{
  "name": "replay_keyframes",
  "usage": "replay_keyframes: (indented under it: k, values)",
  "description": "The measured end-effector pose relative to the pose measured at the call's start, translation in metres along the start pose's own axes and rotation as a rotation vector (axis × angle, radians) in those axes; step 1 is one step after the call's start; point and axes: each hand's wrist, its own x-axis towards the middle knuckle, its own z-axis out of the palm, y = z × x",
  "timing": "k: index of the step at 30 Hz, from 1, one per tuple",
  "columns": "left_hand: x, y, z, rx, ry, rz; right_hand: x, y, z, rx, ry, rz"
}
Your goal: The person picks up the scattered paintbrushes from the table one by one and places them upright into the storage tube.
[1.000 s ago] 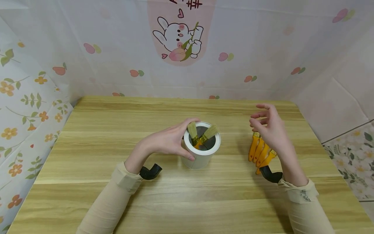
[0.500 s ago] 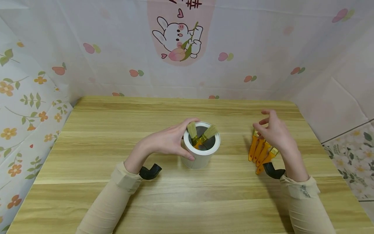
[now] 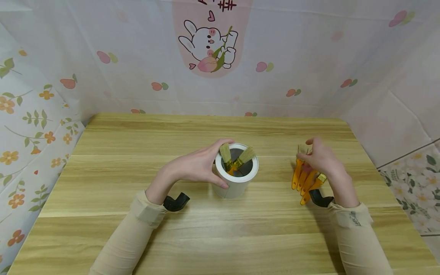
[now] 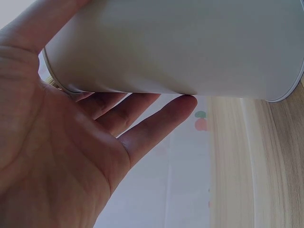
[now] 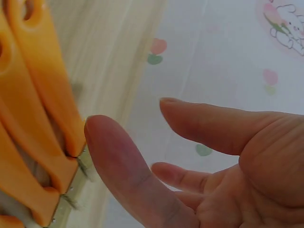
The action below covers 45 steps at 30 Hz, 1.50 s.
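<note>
My left hand [image 3: 194, 166] grips a white can [image 3: 232, 190] at mid-table, thumb on the near side and fingers round the far side. Its smooth wall [image 4: 180, 47] fills the top of the left wrist view. Two paintbrushes [image 3: 246, 156] stand in the can, pale bristles up, orange handles mostly hidden inside. On the right, my right hand [image 3: 324, 158] hovers low over a fan of several orange-handled paintbrushes [image 3: 303, 178]. In the right wrist view, thumb and fingers are spread, with one fingertip [image 5: 102, 130] right beside an orange handle [image 5: 42, 71].
The wooden table [image 3: 206, 236] runs back to a patterned cloth [image 3: 130, 68] hung behind it. More patterned cloth stands along the left and right sides. A black piece sits at each wrist by the cuff.
My right hand first draws back a little, then lowers onto the fanned paintbrushes, its fingers coming down among their ferrules. The left hand and can stay put.
</note>
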Motion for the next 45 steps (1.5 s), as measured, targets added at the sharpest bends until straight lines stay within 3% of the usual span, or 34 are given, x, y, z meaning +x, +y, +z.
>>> replay_keyframes:
  k: [12,19,33,39,45]
  values:
    - [0.001,-0.001,0.001,-0.022,-0.001,0.015,0.014,0.006,0.010,0.036,-0.041,0.067]
    - [0.001,0.000,0.001,-0.013,0.002,0.014,0.016,0.006,0.017,-0.033,-0.037,0.061]
    - [-0.001,-0.001,0.002,0.000,0.007,0.009,0.019,0.003,0.023,-0.016,-0.027,0.020]
    - [-0.001,-0.001,0.002,0.000,0.006,0.014,0.012,-0.003,0.016,0.070,0.040,-0.060]
    - [0.000,-0.001,0.002,-0.009,0.004,0.014,-0.007,-0.022,0.011,0.187,0.211,-0.196]
